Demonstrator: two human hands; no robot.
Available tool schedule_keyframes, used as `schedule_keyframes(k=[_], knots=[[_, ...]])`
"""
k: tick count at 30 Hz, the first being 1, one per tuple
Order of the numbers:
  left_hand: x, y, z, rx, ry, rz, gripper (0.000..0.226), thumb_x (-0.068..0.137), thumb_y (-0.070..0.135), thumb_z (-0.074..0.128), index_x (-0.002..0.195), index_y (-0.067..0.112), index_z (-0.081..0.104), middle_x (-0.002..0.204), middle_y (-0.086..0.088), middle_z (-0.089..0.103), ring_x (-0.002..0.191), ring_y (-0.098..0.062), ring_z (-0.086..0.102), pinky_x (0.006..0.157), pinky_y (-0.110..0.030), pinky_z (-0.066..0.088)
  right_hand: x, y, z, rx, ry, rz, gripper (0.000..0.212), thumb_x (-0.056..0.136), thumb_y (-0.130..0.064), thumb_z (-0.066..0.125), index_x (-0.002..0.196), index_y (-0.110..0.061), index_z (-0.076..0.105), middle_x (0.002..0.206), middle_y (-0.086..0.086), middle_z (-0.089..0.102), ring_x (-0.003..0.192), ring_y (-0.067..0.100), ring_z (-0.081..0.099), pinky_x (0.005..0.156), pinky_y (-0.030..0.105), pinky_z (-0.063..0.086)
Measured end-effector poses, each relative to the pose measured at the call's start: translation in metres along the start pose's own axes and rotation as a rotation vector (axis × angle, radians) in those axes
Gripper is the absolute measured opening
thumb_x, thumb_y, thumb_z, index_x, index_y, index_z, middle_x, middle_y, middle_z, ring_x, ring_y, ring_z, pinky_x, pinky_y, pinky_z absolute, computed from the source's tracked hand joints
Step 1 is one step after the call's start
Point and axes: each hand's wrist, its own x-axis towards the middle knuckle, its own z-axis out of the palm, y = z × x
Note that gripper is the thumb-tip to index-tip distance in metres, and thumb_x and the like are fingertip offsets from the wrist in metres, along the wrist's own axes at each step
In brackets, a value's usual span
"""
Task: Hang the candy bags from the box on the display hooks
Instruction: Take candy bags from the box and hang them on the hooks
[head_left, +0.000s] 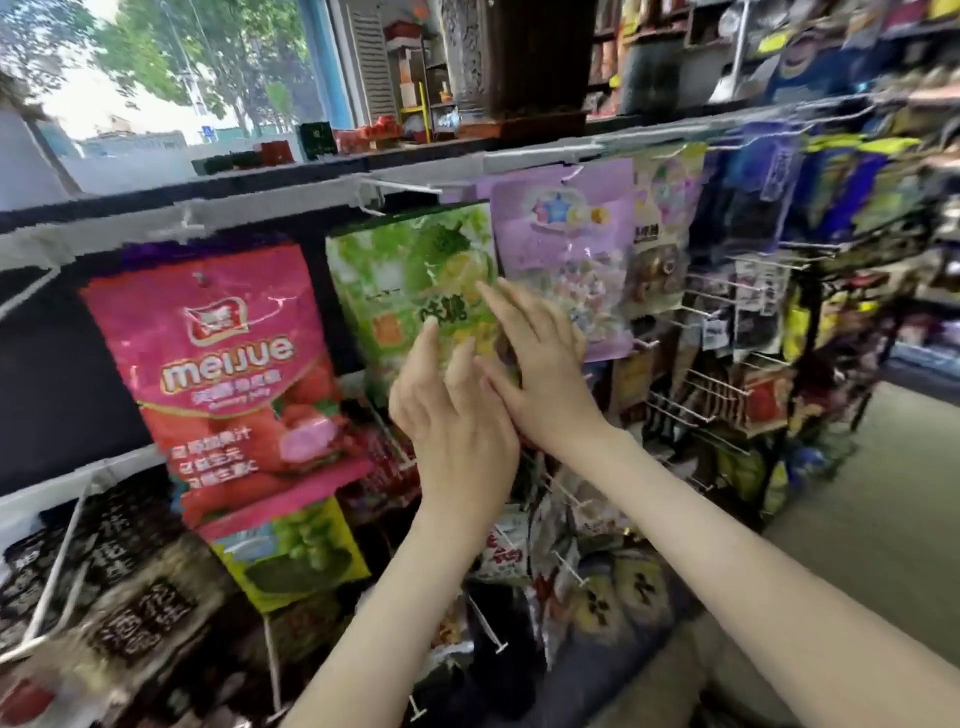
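Durian bag (410, 275) between 2 bags

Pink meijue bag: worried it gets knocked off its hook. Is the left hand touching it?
Apart. The head view shows red packets in the gap between the left hand and the pink meijue bag.

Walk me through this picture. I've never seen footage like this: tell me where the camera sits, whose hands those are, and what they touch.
No machine here: a person wears a wide-angle camera on the head, so you look down along their own arms. The left hand and right hand are both open, fingers fairly straight, laid against a green plastic candy bag hanging on a shop rack. Neither grips anything. A pink strawberry-printed bag hangs to its left, a pale purple bag to its right. A white wire hook sticks out above.
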Motion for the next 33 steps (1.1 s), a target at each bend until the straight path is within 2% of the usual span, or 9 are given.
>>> schedule_keyframes(k=[6,11,16,20,23,27,29,31,33], knots=[[-0.08,0.097,0.072,-0.268,-0.513,-0.094,0.045,0.084,0.017,0.052,0.126,0.006,0.041,0.134,-0.028,0.046,0.124,-0.034,0.038,0.099,-0.046,0.038,-0.097,0.119,-0.07,-0.136,-0.102,0.325,0.05,0.093,-0.026,0.055,0.14,-0.022,0.04,0.144,-0.001,0.039,0.133,0.019,0.028,0.107,0.037,0.022],[-0.182,0.16,0.127,-0.38,-0.984,0.002,0.043,0.083,0.014,0.064,0.122,-0.001,0.054,0.137,-0.027,0.044,0.124,-0.042,0.045,0.097,-0.05,0.042,-0.211,0.207,-0.097,-0.208,-0.129,0.622,0.049,0.093,-0.029,0.055,0.138,-0.017,0.042,0.143,0.002,0.037,0.133,0.022,0.03,0.108,0.042,0.028],[-0.332,0.184,0.167,-0.466,-1.429,0.132,0.044,0.091,0.015,0.057,0.132,0.001,0.049,0.145,-0.021,0.038,0.135,-0.036,0.035,0.11,-0.043,0.03,-0.368,0.28,-0.079,-0.208,-0.23,1.052,0.053,0.089,-0.021,0.06,0.137,-0.007,0.042,0.136,0.012,0.044,0.126,0.031,0.037,0.107,0.041,0.028],[-0.481,0.193,0.199,-0.517,-1.801,0.212,0.05,0.094,0.012,0.046,0.143,0.008,0.037,0.152,-0.011,0.031,0.13,-0.031,0.042,0.104,-0.04,0.036,-0.523,0.333,-0.025,-0.194,-0.415,1.345,0.055,0.089,-0.014,0.057,0.139,-0.006,0.038,0.135,0.013,0.045,0.126,0.032,0.037,0.104,0.029,0.02],[-0.588,0.198,0.234,-0.531,-1.843,0.187,0.049,0.091,0.016,0.047,0.139,0.007,0.041,0.146,-0.013,0.04,0.126,-0.033,0.047,0.098,-0.044,0.042,-0.622,0.374,0.035,-0.081,-0.463,1.472,0.055,0.088,-0.008,0.055,0.14,-0.006,0.037,0.134,0.014,0.045,0.128,0.031,0.039,0.107,0.036,0.029],[-0.706,0.171,0.254,-0.363,-1.939,0.116,0.055,0.093,0.029,0.052,0.14,0.005,0.037,0.143,-0.014,0.041,0.128,-0.03,0.042,0.104,-0.04,0.032,-0.719,0.409,0.116,0.056,-0.217,1.705,0.045,0.087,0.003,0.053,0.131,-0.004,0.047,0.124,0.013,0.055,0.119,0.027,0.049,0.1,0.036,0.039],[-0.753,0.147,0.254,-0.281,-1.969,0.065,0.066,0.091,0.04,0.05,0.144,0.005,0.033,0.147,-0.016,0.036,0.134,-0.032,0.037,0.109,-0.043,0.031,-0.755,0.419,0.148,0.138,-0.198,1.898,0.033,0.091,-0.001,0.051,0.123,-0.006,0.049,0.103,0.006,0.056,0.1,0.024,0.054,0.08,0.03,0.045],[-0.783,0.124,0.251,-0.263,-1.968,0.07,0.071,0.088,0.046,0.046,0.146,0.006,0.033,0.149,-0.017,0.034,0.135,-0.033,0.036,0.11,-0.045,0.031,-0.786,0.432,0.178,0.186,-0.215,2.055,0.013,0.093,-0.005,0.047,0.105,-0.011,0.046,0.079,-0.001,0.047,0.077,0.023,0.048,0.053,0.024,0.034],[-0.804,0.104,0.251,-0.267,-2.035,0.056,0.072,0.089,0.041,0.051,0.148,0.009,0.027,0.152,-0.014,0.029,0.137,-0.029,0.031,0.111,-0.039,0.026,-0.808,0.45,0.205,0.167,-0.168,2.101,0.006,0.095,-0.009,0.045,0.091,-0.013,0.044,0.071,-0.002,0.043,0.067,0.019,0.043,0.046,0.019,0.029]])
